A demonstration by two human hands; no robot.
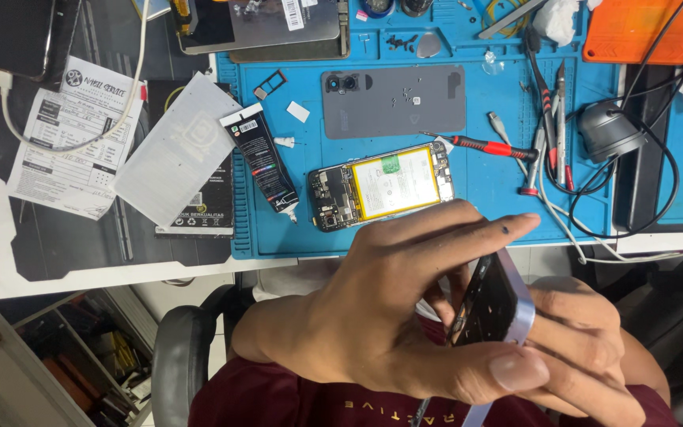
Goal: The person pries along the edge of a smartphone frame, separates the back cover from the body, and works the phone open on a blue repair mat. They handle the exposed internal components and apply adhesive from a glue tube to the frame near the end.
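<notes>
While both hands work close to the body, below the blue repair mat's (468, 229) near edge, the left hand (373, 316) clamps fingers and thumb around a silver-edged phone frame (496, 304), and the right hand (586, 348) cups it from behind. Up on the mat, an opened phone (381, 186) lies near that edge, grey back cover (393, 101) beyond, red screwdriver (484, 145) alongside.

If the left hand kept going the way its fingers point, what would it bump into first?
The left hand points right and slightly up, over the phone frame both hands hold. Beyond that, probably the white cable at the blue mat's edge, though depth is unclear.
</notes>
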